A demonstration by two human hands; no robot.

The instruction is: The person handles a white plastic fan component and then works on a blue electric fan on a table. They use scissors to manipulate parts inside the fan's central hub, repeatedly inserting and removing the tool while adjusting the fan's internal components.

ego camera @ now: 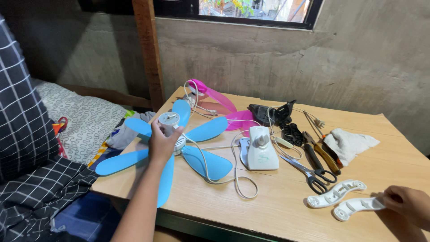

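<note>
view looking down over a light wooden worktop (277,210). nearest, at the lower right, the right hand (408,204) rests on the wood with its fingers pinched on the end of a white curved plastic bracket (356,206), which lies flat near the front edge. a second, matching white bracket (337,193) lies just beside it, a little further in. at the lower left, the left hand (162,144) reaches up from the front edge, and its fingers are wrapped around the white motor hub (169,122) of a small fan with blue blades (204,160); the fan sits on the left part of the worktop, its blades spread out like petals, some of them hanging past the left edge. a white cord (237,181) loops from the hub across the wood. in the middle stands a white fan base with a knob (260,148). to its right lie black-handled scissors (311,172), then pliers with yellow-brown handles (319,151) and a crumpled white cloth (347,143). further back are a small black part (293,133), a dark glue-gun-shaped tool (270,114) and pink fan blades (221,105). beyond the worktop rises a bare grey concrete wall (277,62). to the left is a bed with a patterned cover (85,121).
</note>
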